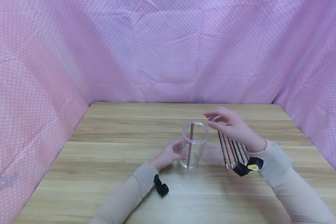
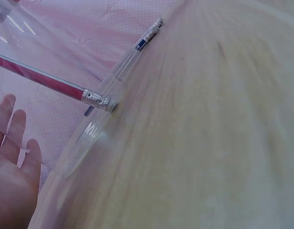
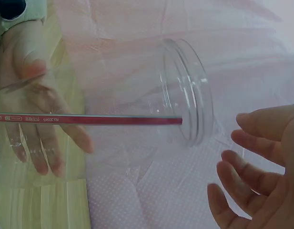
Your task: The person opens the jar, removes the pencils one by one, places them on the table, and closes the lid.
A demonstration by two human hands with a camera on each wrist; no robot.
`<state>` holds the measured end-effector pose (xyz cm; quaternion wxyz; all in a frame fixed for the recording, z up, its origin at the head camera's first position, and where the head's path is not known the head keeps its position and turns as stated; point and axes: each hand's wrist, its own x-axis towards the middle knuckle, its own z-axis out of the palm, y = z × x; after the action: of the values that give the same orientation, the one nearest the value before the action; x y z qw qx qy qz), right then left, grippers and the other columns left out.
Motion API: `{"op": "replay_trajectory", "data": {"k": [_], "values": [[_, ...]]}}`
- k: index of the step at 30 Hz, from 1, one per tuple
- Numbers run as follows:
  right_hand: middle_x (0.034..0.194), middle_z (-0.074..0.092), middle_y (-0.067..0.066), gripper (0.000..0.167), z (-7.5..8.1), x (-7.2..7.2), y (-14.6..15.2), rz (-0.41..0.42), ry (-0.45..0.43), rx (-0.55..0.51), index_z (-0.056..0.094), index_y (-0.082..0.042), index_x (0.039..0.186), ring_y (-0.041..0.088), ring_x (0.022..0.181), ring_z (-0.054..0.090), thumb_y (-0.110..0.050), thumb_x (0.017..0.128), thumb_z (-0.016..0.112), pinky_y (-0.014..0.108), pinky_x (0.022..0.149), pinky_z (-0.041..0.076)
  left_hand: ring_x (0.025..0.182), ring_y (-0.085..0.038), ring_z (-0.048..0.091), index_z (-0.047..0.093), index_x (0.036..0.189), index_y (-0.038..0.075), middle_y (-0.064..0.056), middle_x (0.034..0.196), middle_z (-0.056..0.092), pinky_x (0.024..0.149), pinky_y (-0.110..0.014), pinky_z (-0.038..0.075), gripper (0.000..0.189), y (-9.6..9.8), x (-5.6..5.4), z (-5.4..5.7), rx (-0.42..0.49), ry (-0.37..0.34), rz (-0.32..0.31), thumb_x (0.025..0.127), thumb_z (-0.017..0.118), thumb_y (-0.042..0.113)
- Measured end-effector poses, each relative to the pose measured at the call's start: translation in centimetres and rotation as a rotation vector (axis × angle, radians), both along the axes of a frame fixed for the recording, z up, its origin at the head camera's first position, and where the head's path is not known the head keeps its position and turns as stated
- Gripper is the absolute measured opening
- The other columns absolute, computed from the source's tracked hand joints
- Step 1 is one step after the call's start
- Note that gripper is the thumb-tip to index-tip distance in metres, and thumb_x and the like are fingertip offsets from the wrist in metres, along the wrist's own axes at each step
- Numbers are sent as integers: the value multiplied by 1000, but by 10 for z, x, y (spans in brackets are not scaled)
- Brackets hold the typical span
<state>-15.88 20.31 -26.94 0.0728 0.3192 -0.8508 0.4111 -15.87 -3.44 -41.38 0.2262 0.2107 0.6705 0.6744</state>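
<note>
A clear plastic jar [image 1: 199,147] stands upright and uncapped on the table. Inside it a single red striped pencil [image 1: 190,144] leans, its metal-ferruled eraser end down at the bottom, as the left wrist view shows. My left hand [image 1: 169,153] holds the jar low on its left side, fingers behind the wall and thumb toward the front. To the right of the jar's rim, my right hand [image 1: 228,123] hovers with loosely bent fingers and holds nothing. In the right wrist view its fingers [image 3: 261,126] are apart from the jar mouth.
A clear round lid [image 1: 212,155] lies flat just right of the jar. Beyond it, several striped pencils [image 1: 228,149] lie side by side under my right forearm and wrist camera. Pink dotted cloth [image 1: 168,56] hangs around the wooden table [image 1: 114,133].
</note>
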Motion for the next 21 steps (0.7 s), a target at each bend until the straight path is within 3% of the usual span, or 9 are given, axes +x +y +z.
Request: {"op": "replay_trajectory", "data": {"k": [6,10,15,21], "values": [[119,58,14,40,-3,7,-10,6,208,166,60,-3,123,26,107,56,-7,84,68,44,89,50,141,-22,31,38,145,17,-2,151,37,119,-42,20,77,0,0,-1,8,13,1,78,70,-2],[123,54,18,47,-5,13,-17,17,283,247,57,-2,127,33,114,50,-13,83,70,50,93,45,141,-23,31,36,146,17,-3,151,36,119,-43,19,78,-1,-3,-1,15,25,-11,78,70,-2],[129,49,18,53,-7,17,-24,14,270,357,51,-6,135,32,114,48,-24,87,67,48,90,48,140,-20,33,38,145,22,0,150,39,118,-43,21,77,-3,-4,-2,-13,23,-6,78,72,2],[136,44,17,58,-8,20,-29,-15,226,467,43,-11,142,33,121,44,-35,92,60,50,94,46,140,-19,33,39,144,19,0,149,40,118,-41,22,76,-6,-4,-1,-20,25,-1,78,72,1]]}}
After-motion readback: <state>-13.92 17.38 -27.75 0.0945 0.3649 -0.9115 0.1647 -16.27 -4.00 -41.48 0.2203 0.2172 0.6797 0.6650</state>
